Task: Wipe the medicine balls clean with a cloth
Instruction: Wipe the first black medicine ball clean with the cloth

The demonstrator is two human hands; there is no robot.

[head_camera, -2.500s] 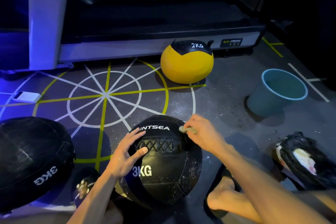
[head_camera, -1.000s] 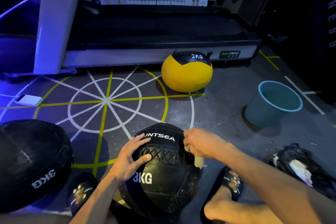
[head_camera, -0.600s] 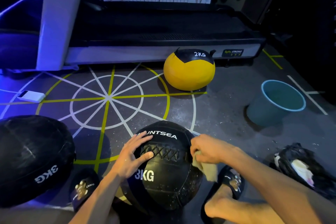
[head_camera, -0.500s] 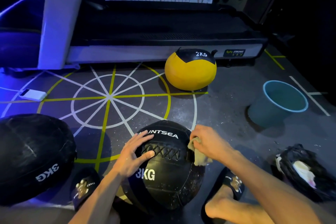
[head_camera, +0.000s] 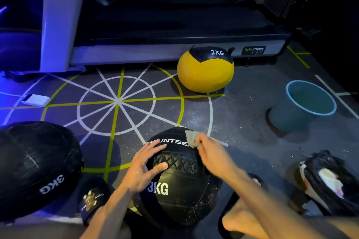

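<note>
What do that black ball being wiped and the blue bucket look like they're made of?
Black 3KG medicine ball: probably leather or faux leather, with a slight sheen, stitched panel seams and cross-lacing. Round blue bucket: likely plastic, smooth and matte, with a thin moulded rim.

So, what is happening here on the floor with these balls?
A person is wiping the black 3KG ball on the gym floor. The left hand rests flat on it to steady it, while the right hand pinches a small cloth against its top edge. Another black 3KG ball and a yellow 2KG ball lie nearby.
</note>
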